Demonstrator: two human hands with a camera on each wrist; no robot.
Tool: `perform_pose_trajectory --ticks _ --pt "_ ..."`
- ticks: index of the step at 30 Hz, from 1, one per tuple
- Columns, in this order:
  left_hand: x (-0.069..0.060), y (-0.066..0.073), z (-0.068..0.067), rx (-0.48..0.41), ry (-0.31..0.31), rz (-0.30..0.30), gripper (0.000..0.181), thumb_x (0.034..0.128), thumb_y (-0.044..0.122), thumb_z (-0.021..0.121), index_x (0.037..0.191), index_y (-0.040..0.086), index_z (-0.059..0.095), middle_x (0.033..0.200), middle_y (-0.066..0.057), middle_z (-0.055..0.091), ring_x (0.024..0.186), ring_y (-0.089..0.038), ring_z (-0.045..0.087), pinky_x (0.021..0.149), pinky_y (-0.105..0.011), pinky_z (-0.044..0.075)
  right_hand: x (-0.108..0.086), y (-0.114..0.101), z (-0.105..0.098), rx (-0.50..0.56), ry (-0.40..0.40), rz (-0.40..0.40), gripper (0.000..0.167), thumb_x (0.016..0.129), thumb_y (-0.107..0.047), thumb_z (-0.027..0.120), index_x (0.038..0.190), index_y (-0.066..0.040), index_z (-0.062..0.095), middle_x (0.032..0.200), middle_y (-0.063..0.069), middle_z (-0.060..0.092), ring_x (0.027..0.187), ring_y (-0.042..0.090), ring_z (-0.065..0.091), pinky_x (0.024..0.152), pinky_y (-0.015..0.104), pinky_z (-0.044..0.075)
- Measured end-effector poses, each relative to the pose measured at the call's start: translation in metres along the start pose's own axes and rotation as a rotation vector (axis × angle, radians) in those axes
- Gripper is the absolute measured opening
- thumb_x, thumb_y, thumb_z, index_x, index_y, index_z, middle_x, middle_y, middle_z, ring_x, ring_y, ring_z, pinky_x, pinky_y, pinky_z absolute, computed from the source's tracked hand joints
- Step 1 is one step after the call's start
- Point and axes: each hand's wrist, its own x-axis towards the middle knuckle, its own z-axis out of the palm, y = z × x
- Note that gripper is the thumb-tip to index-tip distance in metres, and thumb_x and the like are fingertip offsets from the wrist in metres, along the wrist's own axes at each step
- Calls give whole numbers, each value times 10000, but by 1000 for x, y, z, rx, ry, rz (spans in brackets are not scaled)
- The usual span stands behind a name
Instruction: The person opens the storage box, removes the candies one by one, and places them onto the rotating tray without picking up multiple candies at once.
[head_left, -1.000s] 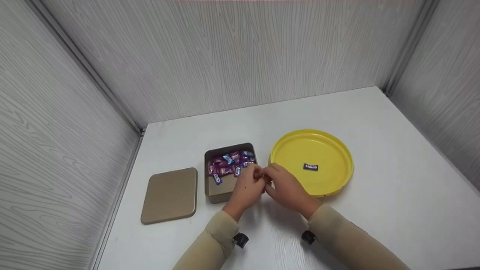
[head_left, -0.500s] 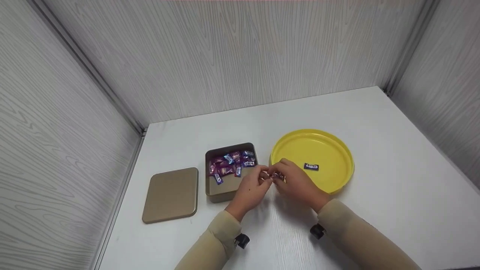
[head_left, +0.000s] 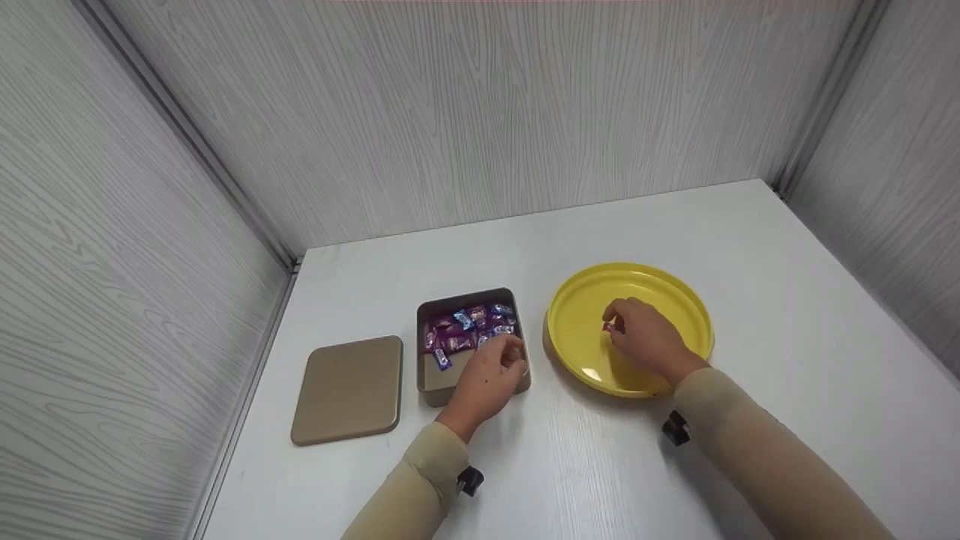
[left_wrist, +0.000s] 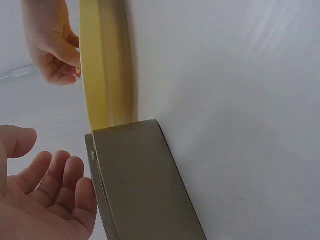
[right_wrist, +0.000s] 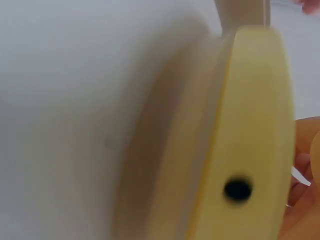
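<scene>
My right hand (head_left: 646,336) is over the round yellow tray (head_left: 581,358) and pinches a small wrapped candy (head_left: 607,327). In the left wrist view a red bit of that candy (left_wrist: 77,71) shows between the fingertips. The candy lying on the tray earlier is out of sight, probably behind this hand. Nothing is held in my left hand (head_left: 485,379), whose fingers are loosely bent above the near right corner of the square tin (head_left: 442,395). Several purple and blue wrapped candies (head_left: 459,342) lie towards the far side of that tin.
A flat tin lid (head_left: 347,390) lies on the white table (head_left: 540,480) to the left of the tin. The tray stands just right of the tin, with a narrow gap between them. Pale wood-grain panels (head_left: 465,127) enclose the table at the back and sides.
The two hands, close together between tin and tray before, have parted. My right hand has carried a candy right, over the tray. My left hand has shifted slightly left, over the tin's edge.
</scene>
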Motion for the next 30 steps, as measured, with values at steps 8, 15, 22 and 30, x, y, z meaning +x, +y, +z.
perform_pose_trajectory --ticks 8,15,22,30 --pt "-1 -6 -3 7 -11 -37 320 990 216 588 1301 142 598 1127 13 610 1023 -134 574 909 -366 501 2 34 -14 -84 -67 122 211 1014 -184 594 1165 -40 627 1054 126 608 965 299 566 878 489 469" --pt "0 -8 -3 30 -7 -67 306 990 208 598 1293 169 608 1158 -4 619 1043 -132 575 933 -374 500 -5 40 -11 -109 -82 147 243 991 -89 431 1142 -86 622 1069 91 597 1028 308 537 965 516 434" --pt "3 -14 -4 74 -14 -79 329 988 238 596 1309 165 597 1181 8 603 1085 -150 577 954 -385 494 -4 37 -9 -98 -40 135 250 990 -140 510 1197 -79 636 1103 104 583 1064 328 502 962 508 437" --pt "11 -31 -18 222 46 -60 380 976 228 592 1327 83 603 1233 -104 613 1120 -232 583 960 -429 486 0 21 -6 -24 -8 53 289 932 -122 571 1199 -46 652 1139 139 590 1072 333 495 923 502 459"
